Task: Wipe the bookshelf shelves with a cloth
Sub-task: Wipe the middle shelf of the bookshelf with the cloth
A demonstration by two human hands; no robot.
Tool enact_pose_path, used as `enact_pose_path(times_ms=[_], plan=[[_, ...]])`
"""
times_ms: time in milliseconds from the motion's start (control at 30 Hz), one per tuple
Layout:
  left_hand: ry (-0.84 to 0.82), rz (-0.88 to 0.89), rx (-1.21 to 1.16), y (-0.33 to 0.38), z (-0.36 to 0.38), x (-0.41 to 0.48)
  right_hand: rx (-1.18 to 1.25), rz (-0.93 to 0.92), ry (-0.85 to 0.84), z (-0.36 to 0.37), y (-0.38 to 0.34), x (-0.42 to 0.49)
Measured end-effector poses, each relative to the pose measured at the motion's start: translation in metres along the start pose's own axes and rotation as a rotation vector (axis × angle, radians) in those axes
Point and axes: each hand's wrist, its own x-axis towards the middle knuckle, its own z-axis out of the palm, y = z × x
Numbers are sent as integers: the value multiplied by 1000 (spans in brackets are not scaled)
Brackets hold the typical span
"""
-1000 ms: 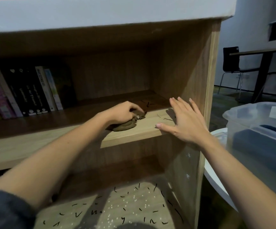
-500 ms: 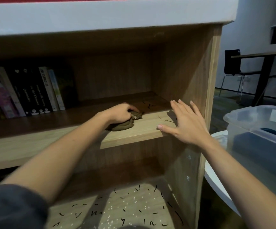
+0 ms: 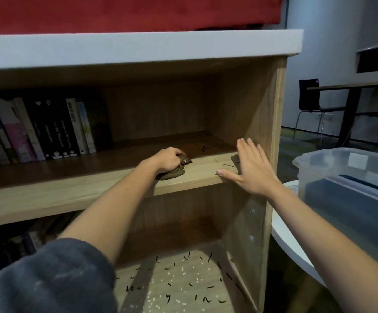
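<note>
Readable text appears only on the row of upright book spines (image 3: 54,129) standing at the left of the wooden shelf. A white spine (image 3: 74,123) carries vertical dark capitals that seem to read "INVESTING 101", though the last characters are unclear. The black spines (image 3: 56,136) beside it bear pale cursive titles too small and blurred to make out.
</note>
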Motion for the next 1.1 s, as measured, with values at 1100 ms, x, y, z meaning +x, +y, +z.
enact_pose_path(times_ms=[1100], plan=[[-102,191,-11,58,31,10,125,-45,277,56,35,-59]])
